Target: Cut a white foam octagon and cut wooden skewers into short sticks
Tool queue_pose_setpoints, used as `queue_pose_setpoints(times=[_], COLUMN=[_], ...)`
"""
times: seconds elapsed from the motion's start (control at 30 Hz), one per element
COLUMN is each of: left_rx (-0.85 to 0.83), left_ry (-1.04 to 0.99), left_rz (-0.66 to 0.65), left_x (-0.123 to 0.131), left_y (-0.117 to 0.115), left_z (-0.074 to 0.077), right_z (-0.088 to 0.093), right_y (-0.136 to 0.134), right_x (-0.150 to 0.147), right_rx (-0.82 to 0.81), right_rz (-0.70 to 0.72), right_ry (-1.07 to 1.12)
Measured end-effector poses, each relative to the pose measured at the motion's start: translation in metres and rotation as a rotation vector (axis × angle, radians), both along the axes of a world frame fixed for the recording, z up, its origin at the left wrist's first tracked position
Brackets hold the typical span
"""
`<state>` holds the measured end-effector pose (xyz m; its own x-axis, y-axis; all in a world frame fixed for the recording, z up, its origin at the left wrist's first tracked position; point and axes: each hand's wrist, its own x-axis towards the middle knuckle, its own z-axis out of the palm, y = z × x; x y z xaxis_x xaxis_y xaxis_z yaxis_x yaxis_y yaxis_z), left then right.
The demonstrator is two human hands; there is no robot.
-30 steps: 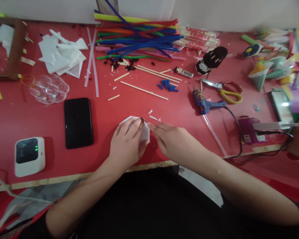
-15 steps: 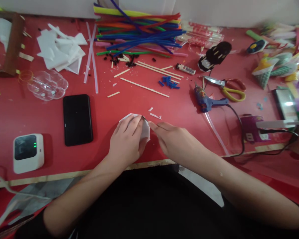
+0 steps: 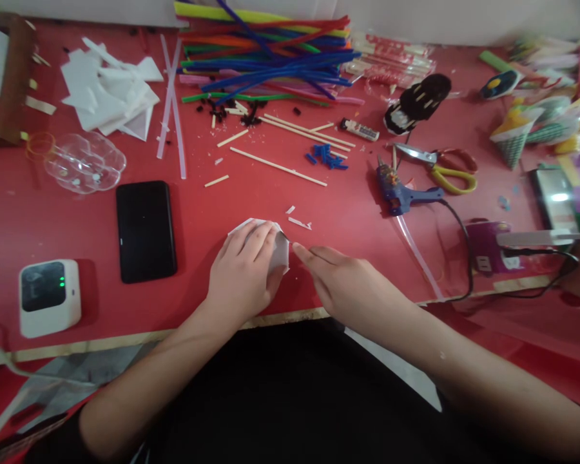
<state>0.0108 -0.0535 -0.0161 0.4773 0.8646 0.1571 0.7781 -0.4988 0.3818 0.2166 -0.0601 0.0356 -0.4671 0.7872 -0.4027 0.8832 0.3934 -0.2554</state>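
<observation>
On the red worktop (image 3: 350,209), my flattened left hand (image 3: 243,274) pins angular white paper (image 3: 281,252), my right hand (image 3: 341,277) curled, grip unclear.

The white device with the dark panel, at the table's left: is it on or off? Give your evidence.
On: two green lights glow on the dark panel of the white device.

- A plain, pale grey wall (image 3: 439,22) runs behind the table, with a faint vertical seam near its middle.
- The table (image 3: 196,225) has a smooth, red top and a rough, pale front edge (image 3: 140,338).
- Below it, greyish floor (image 3: 391,361) shows in patches.
- Red surfaces, hard to identify, fill both lower sides.
- Light is soft, with faint shadows across the tabletop.
</observation>
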Motion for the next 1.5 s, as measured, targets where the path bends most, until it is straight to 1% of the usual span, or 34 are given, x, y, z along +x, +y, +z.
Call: queue_pose_setpoints(times=[0.2,0.4,0.53,0.67,0.73,0.83,0.9,0.97,1.07,1.13,1.23,1.33,1.4,1.5], left_rx=[0.029,0.021,0.018,0.05,0.07,0.066,0.039,0.005,-0.033,-0.039,0.022,0.06,0.038,0.0], left_ry=[0.014,0.029,0.018,-0.005,-0.008,-0.012,0.01,0.046,0.06,0.033,-0.016,0.017,0.052,0.065], left_rz=[0.002,0.0,0.002,0.015,0.023,0.009,0.004,0.015,-0.013,-0.024,0.08,0.182,0.178,0.127], left_x=[0.0,0.0,0.0,0.003,0.003,-0.001,-0.007,-0.015,-0.024,-0.026,-0.025,-0.023,-0.022,-0.018], left_y=[0.0,0.001,0.0,-0.002,-0.002,-0.002,-0.002,-0.002,-0.003,-0.004,-0.002,0.003,0.005,0.002], left_z=[-0.001,-0.001,-0.002,-0.005,-0.007,-0.007,-0.005,0.0,0.006,0.007,0.002,-0.004,-0.005,-0.001], right_z=[-0.002,-0.004,-0.003,0.0,0.0,-0.004,-0.007,-0.009,-0.01,-0.009,-0.008,-0.009,-0.01,-0.011], right_y=[-0.011,-0.02,-0.025,-0.027,-0.026,-0.022,-0.02,-0.018,-0.018,-0.017,-0.016,-0.015,-0.013,-0.011], right_x=[0.006,0.01,0.013,0.018,0.02,0.024,0.026,0.027,0.024,0.021,0.014,0.008,0.005,0.002], right_rx=[0.014,0.032,0.022,0.017,0.074,0.216,0.284,0.307,0.28,0.242,0.175,0.146,0.148,0.144], right_rz=[-0.029,-0.036,-0.091,-0.164,-0.208,-0.274,-0.302,-0.317,-0.318,-0.318,-0.33,-0.338,-0.334,-0.325], right_ry=[0.051,0.075,0.112,0.183,0.217,0.22,0.202,0.21,0.267,0.301,0.349,0.385,0.395,0.405])
